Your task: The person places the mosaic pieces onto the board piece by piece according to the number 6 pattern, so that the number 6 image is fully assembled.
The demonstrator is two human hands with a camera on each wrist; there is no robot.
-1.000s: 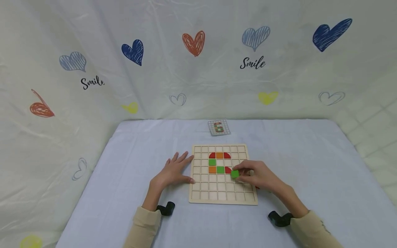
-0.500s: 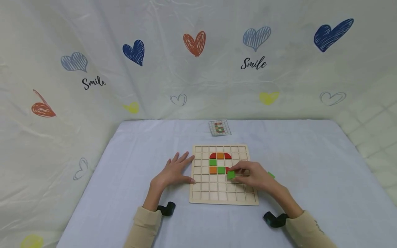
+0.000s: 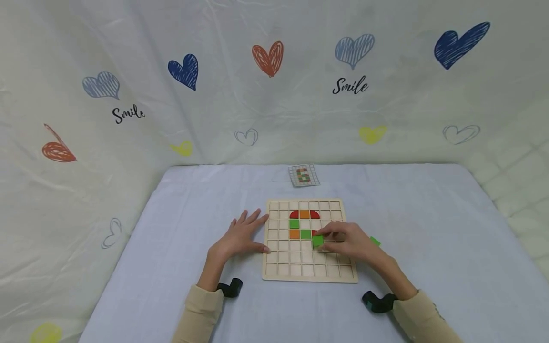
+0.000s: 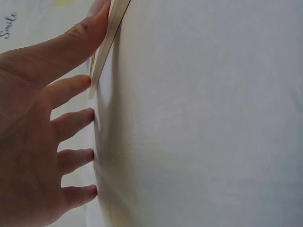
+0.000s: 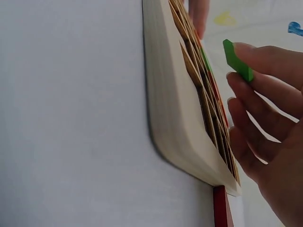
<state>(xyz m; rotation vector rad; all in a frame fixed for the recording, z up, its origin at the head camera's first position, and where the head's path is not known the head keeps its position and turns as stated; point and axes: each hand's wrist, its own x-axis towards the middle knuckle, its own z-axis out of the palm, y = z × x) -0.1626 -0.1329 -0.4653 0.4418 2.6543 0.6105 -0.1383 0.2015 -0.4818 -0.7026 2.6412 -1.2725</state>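
Observation:
A wooden grid board [image 3: 296, 271] lies on the table, with red, orange and green tiles seated in some of its squares. My right hand [image 3: 353, 240] pinches a green square tile [image 3: 317, 241] between thumb and fingers, just over the board beside a mostly covered red tile. In the right wrist view that green tile [image 5: 238, 61] is tilted and held above the grid. My left hand [image 3: 238, 240] lies spread at the board's left edge, thumb and index finger touching it. The left wrist view shows its fingers [image 4: 73, 127] straight and apart, the thumb against the wooden rim.
A small pattern card [image 3: 303, 176] printed with a tiled 6 lies behind the board. Another green tile [image 3: 375, 241] shows past my right wrist. A red piece [image 5: 221, 208] rests by the board's side. White cloth [image 3: 206, 190] covers the table, with a printed curtain behind.
My right hand has moved slightly left with the green tile, now over the square below the red tile. The left hand stays put at the board's edge.

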